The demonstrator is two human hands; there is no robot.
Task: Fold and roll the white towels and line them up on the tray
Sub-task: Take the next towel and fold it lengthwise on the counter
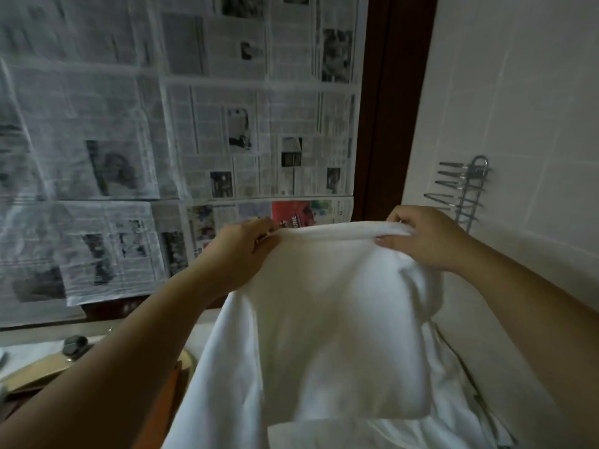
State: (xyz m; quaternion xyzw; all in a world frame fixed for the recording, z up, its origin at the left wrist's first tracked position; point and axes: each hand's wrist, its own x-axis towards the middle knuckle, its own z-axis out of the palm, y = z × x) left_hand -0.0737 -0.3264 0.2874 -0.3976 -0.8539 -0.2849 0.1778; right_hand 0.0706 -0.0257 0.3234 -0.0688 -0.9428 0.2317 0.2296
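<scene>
A white towel (324, 319) hangs in the air in front of me, held up by its top edge. My left hand (240, 251) grips the left end of that edge with curled fingers. At the right end, my right hand (421, 241) pinches the edge between thumb and fingers. The cloth drapes down and hides what lies below it. More white fabric (421, 429) lies under it at the bottom right. No tray is clearly visible.
Newspaper sheets (181, 124) cover the window ahead. A dark wooden frame (389, 108) stands beside a white tiled wall (518, 108) with a chrome wire rack (463, 192). At lower left are a tan wooden object (35, 371), a dark knob (75, 345) and an orange edge (162, 406).
</scene>
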